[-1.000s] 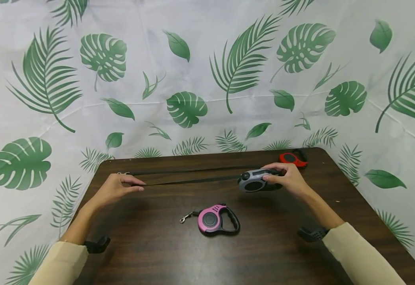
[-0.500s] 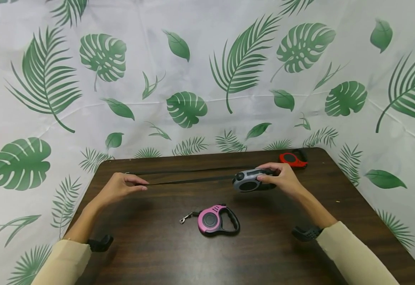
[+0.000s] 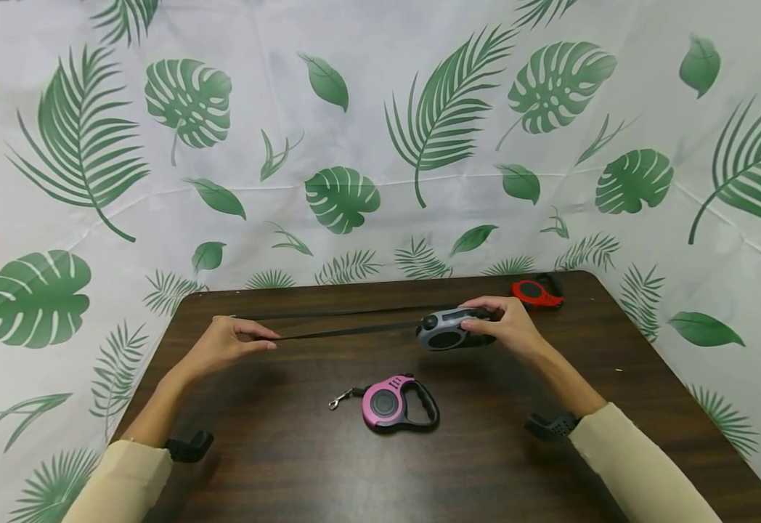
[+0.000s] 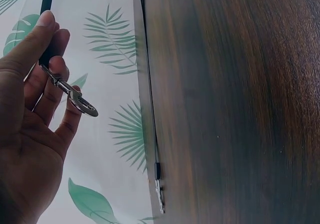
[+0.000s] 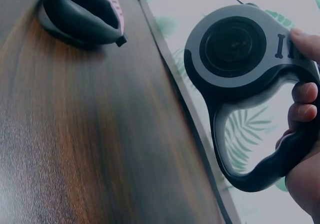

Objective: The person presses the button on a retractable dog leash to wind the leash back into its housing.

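Observation:
My right hand [image 3: 511, 327] holds a grey and black retractable dog leash [image 3: 444, 332] above the table, its fingers wrapped round the looped handle in the right wrist view. From the casing a black strap [image 3: 348, 333] runs taut to the left. My left hand [image 3: 226, 345] pinches that strap between thumb and fingertips, close to its end. The metal snap hook [image 4: 80, 99] hangs against the lower fingers in the left wrist view. A pink and black retractable leash [image 3: 383, 403] lies in front, between the hands, with its own hook [image 3: 340, 399] pointing left.
At the back right corner of the dark wooden table [image 3: 328, 472] lies a red retractable leash [image 3: 529, 292]. Its strap [image 3: 348, 314] stretches along the back edge to a hook [image 4: 159, 194] at the left. A leaf-print cloth [image 3: 367, 131] hangs behind.
The right hand has brought the grey leash leftward, and the left hand has shifted slightly right. The strap between them is shorter. The pink and red leashes stay in place.

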Tool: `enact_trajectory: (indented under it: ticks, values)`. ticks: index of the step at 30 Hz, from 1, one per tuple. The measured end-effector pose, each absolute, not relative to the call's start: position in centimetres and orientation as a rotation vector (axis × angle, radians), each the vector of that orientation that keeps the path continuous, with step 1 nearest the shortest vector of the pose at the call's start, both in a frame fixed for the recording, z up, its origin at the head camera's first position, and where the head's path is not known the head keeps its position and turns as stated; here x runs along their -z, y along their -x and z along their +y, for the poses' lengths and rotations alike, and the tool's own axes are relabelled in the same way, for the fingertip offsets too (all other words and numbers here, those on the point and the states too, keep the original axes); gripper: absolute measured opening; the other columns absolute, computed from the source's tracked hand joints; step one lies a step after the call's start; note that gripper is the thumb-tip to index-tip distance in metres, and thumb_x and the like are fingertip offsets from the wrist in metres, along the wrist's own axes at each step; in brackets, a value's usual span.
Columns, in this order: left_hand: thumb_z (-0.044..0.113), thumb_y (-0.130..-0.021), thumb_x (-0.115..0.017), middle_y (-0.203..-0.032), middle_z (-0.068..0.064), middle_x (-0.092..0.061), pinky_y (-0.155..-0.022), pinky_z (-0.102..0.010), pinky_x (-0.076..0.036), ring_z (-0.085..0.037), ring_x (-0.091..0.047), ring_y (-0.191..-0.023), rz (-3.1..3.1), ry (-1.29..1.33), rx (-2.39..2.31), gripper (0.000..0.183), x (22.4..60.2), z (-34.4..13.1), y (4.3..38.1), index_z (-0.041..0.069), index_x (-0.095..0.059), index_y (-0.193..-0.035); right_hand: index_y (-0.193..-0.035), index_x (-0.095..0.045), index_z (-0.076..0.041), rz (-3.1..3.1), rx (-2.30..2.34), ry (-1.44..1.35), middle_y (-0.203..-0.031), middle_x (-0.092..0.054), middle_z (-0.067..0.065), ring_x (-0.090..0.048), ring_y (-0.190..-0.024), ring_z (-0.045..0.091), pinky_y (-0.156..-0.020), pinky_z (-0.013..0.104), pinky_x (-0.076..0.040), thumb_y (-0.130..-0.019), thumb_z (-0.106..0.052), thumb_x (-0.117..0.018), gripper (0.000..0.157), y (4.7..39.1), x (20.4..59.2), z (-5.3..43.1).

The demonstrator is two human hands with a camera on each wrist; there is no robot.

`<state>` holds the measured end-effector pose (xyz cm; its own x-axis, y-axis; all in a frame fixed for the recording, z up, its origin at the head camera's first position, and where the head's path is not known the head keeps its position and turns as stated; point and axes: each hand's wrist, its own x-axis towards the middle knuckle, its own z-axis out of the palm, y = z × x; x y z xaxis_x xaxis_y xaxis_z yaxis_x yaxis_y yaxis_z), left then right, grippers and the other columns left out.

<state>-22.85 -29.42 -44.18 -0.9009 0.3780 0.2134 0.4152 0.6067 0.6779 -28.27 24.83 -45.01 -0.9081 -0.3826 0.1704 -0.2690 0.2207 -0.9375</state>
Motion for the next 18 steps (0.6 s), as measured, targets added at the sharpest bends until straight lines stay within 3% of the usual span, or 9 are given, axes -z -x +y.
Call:
enact_trajectory:
  ticks: [18]
  values:
    - [0.013, -0.092, -0.084, -0.101, 0.000, -0.082, -0.073, -0.029, -0.049, -0.011, -0.074, -0.093, -2.757, 0.754, 1.234, 0.013, 43.9, -27.9, 22.9, 0.012, -0.086, -0.105, -0.123, -0.076, -0.003, 2.345, 1.820, 0.656, -0.110, -0.076, 0.009, -0.069, -0.087, 0.024, -0.074, 0.034, -0.061, -0.091, -0.014, -0.085, 0.035, 28.1, 45.1, 23.2]
